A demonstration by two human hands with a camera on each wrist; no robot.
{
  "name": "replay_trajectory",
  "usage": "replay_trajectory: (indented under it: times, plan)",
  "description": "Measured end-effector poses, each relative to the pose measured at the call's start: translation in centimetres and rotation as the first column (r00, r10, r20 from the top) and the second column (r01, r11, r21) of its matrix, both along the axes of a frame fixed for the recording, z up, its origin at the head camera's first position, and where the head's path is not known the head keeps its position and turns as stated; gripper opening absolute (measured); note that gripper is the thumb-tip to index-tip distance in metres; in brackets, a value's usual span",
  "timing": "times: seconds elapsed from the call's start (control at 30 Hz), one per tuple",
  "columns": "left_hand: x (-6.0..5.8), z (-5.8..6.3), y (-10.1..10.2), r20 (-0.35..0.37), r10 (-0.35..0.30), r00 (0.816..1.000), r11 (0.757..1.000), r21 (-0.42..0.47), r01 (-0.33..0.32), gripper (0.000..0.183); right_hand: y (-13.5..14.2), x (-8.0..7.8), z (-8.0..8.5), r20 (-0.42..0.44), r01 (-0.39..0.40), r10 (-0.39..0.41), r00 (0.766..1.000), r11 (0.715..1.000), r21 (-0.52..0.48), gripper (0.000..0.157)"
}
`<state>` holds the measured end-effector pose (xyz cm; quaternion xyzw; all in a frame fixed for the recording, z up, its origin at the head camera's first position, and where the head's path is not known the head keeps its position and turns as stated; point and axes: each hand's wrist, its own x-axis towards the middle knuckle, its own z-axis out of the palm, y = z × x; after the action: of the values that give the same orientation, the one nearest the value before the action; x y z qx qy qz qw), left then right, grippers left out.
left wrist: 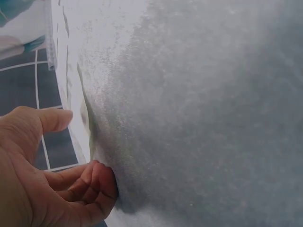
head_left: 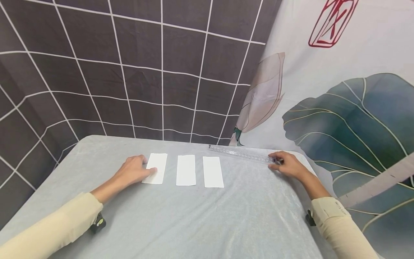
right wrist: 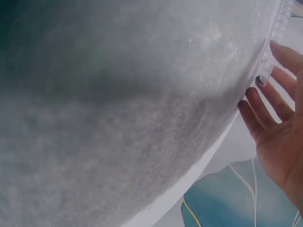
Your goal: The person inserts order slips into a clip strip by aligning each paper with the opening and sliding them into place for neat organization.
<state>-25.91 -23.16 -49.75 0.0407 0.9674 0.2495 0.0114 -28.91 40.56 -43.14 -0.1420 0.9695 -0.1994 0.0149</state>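
Observation:
Three white paper rectangles lie in a row on the grey cloth-covered table. At the leftmost white paper (head_left: 159,162) is my left hand (head_left: 134,169): the thumb rests over its lower part, the fingers bend at its left side. In the left wrist view that thumb and those fingers stand apart, near a slightly raised paper edge (left wrist: 87,113). Farther right, a long clear plastic ruler (head_left: 240,154) lies slanted near the back edge. My right hand (head_left: 288,164) holds its right end between thumb and fingers; the other fingers (right wrist: 258,111) spread loosely beside it.
The middle paper (head_left: 185,171) and right paper (head_left: 213,172) lie between the hands. Grey cloth (head_left: 194,223) covers the table, whose back edge meets a dark gridded curtain (head_left: 139,82). A leaf-patterned white curtain (head_left: 291,72) hangs at right.

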Motion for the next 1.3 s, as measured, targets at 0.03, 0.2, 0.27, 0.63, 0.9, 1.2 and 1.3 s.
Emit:
replay_trajectory:
  times: [0.03, 0.2, 0.27, 0.63, 0.9, 1.2, 1.3]
  plan:
    - [-0.1, 0.0, 0.0, 0.006, 0.001, 1.0, 1.0, 0.005, -0.001, 0.068, 0.0, 0.0, 0.0, -0.003, -0.003, 0.003, 1.0, 1.0, -0.007, 0.048]
    - [-0.4, 0.1, 0.0, 0.026, 0.002, 1.0, 1.0, 0.009, -0.002, 0.069, 0.2, 0.3, 0.1, -0.024, -0.008, 0.007, 1.0, 0.999, -0.034, 0.04]
    - [-0.5, 0.0, 0.0, 0.033, 0.003, 0.999, 1.0, 0.003, -0.003, 0.069, 0.2, 0.4, 0.1, -0.029, 0.002, -0.004, 1.0, 0.999, -0.048, 0.037]
    - [-1.2, -0.4, -0.1, 0.067, 0.037, 0.997, 0.999, -0.009, -0.036, 0.065, 0.2, -0.1, -0.6, -0.035, 0.052, -0.055, 0.998, 0.995, -0.085, 0.025]
    - [-1.5, -0.5, -0.3, 0.074, 0.054, 0.996, 0.998, 0.015, -0.055, 0.068, -0.1, -0.4, -0.3, -0.014, 0.096, -0.097, 0.995, 0.993, -0.069, 0.026]
    - [-1.6, -0.1, -0.2, 0.06, 0.06, 0.996, 0.995, 0.076, -0.064, 0.062, 0.1, -0.8, -0.1, -0.013, 0.084, -0.085, 0.996, 0.994, -0.064, 0.024]
    - [-0.7, 1.2, 0.4, 0.052, 0.069, 0.996, 0.992, 0.105, -0.074, 0.056, 0.2, -0.9, 0.0, -0.025, 0.077, -0.079, 0.997, 0.995, -0.061, 0.024]
